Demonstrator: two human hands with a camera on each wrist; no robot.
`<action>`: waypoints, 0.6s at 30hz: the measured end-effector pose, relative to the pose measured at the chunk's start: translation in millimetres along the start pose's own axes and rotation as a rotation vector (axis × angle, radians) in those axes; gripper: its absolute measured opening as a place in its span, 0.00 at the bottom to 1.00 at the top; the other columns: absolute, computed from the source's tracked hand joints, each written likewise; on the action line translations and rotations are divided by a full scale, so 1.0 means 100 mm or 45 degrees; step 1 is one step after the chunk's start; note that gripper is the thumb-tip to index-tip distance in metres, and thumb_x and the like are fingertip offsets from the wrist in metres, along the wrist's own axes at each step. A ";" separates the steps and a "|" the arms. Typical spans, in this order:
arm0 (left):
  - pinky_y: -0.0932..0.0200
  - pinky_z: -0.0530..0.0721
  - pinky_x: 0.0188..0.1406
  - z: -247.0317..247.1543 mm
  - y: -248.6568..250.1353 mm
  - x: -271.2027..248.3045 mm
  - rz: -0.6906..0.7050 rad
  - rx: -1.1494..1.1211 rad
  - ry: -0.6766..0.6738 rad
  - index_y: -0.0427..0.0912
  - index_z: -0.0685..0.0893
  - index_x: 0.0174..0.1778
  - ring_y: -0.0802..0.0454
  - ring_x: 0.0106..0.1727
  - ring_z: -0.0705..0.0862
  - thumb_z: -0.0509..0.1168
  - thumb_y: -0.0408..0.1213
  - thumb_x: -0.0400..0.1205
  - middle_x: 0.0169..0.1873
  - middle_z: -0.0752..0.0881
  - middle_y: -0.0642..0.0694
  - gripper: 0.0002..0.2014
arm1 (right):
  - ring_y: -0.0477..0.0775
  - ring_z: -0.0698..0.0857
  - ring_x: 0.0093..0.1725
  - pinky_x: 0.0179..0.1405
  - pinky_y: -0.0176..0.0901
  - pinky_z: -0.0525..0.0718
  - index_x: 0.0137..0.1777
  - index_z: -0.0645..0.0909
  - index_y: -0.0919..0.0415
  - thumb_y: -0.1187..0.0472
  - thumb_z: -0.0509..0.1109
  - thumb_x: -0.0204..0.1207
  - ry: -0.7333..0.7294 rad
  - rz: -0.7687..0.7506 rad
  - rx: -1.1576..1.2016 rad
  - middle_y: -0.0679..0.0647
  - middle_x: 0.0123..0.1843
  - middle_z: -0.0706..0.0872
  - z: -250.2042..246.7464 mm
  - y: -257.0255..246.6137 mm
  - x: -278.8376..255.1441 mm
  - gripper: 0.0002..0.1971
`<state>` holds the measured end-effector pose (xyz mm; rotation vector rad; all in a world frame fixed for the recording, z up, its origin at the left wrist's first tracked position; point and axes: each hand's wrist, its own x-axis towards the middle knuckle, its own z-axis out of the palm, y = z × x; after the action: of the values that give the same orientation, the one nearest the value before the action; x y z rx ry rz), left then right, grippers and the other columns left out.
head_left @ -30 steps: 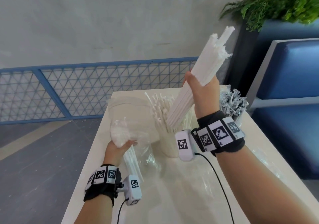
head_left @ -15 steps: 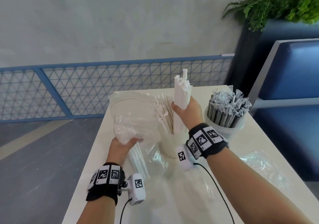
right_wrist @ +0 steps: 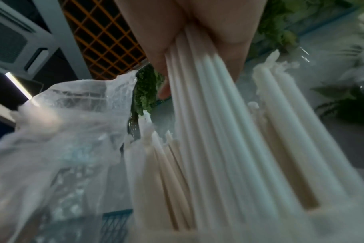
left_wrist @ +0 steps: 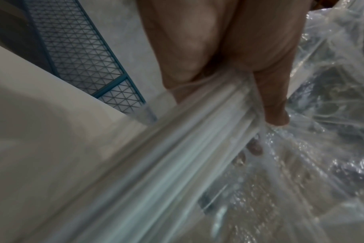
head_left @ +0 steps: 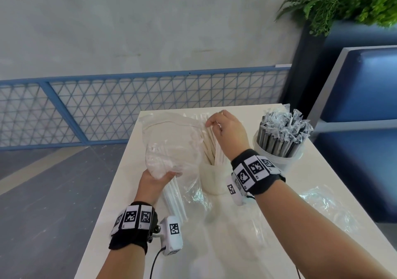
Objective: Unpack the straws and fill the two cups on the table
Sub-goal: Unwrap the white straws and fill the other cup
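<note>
The white table (head_left: 311,192) runs from the lower edge of the head view toward 12 o'clock. Loose clear plastic wrap (head_left: 328,203) lies crumpled on it at 4 o'clock of the centre cup.

The plastic bag (head_left: 171,143) is held above the table at 9 o'clock of the white cup (head_left: 211,180). White paper-wrapped straws (head_left: 174,199) protrude from the bag's lower end toward 6 o'clock. The left hand (head_left: 154,180) grips the bag from below; in the left wrist view the fingers (left_wrist: 274,98) curl round the bundle of straws through the plastic.

The white cup stands near the table centre and holds upright white straws (head_left: 211,147). The right hand (head_left: 227,132) is above the cup. Its fingers (right_wrist: 158,54) are curled and pinch the upper ends of a bunch of these straws, whose lower ends sit in the cup.

The second cup (head_left: 279,160) stands at 3 o'clock of the white cup, apart from it. It is packed with dark straws in clear wrappers (head_left: 283,132).
</note>
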<state>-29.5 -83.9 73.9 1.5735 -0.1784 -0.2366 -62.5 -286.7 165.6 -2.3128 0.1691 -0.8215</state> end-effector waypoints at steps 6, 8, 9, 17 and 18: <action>0.46 0.81 0.61 -0.01 0.04 -0.04 0.001 0.009 -0.010 0.36 0.90 0.40 0.44 0.52 0.88 0.80 0.48 0.57 0.43 0.92 0.40 0.22 | 0.46 0.81 0.45 0.48 0.34 0.80 0.51 0.82 0.65 0.67 0.65 0.78 0.165 -0.334 0.184 0.57 0.48 0.84 -0.02 -0.39 -0.28 0.06; 0.52 0.82 0.56 -0.01 0.08 -0.06 -0.021 0.009 -0.022 0.41 0.90 0.37 0.53 0.47 0.89 0.81 0.39 0.62 0.38 0.92 0.48 0.11 | 0.48 0.83 0.44 0.49 0.39 0.84 0.53 0.83 0.64 0.68 0.64 0.78 -0.164 -0.191 0.218 0.57 0.49 0.86 0.12 -0.44 -0.39 0.08; 0.55 0.82 0.53 0.00 0.09 -0.06 -0.017 0.014 -0.023 0.43 0.90 0.37 0.55 0.44 0.88 0.81 0.38 0.62 0.37 0.91 0.49 0.11 | 0.51 0.84 0.46 0.52 0.43 0.84 0.56 0.82 0.64 0.66 0.63 0.79 -0.315 -0.101 0.190 0.57 0.50 0.86 0.20 -0.44 -0.42 0.09; 0.80 0.78 0.35 0.05 0.16 -0.10 0.093 0.387 -0.251 0.40 0.84 0.50 0.70 0.37 0.85 0.74 0.20 0.68 0.36 0.85 0.62 0.18 | 0.58 0.82 0.59 0.60 0.46 0.82 0.67 0.73 0.65 0.60 0.72 0.72 -0.767 0.199 0.131 0.60 0.61 0.82 0.47 -0.43 -0.63 0.24; 0.82 0.77 0.35 0.06 0.17 -0.12 0.114 0.483 -0.305 0.43 0.83 0.51 0.68 0.40 0.83 0.76 0.22 0.67 0.37 0.83 0.63 0.20 | 0.59 0.81 0.61 0.61 0.43 0.80 0.68 0.73 0.65 0.61 0.71 0.72 -0.761 0.251 0.149 0.61 0.63 0.81 0.48 -0.43 -0.66 0.24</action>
<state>-41.6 -87.1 91.7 1.9054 -0.5032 -0.3348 -89.9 -205.5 130.8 -2.2782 0.0783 -0.0249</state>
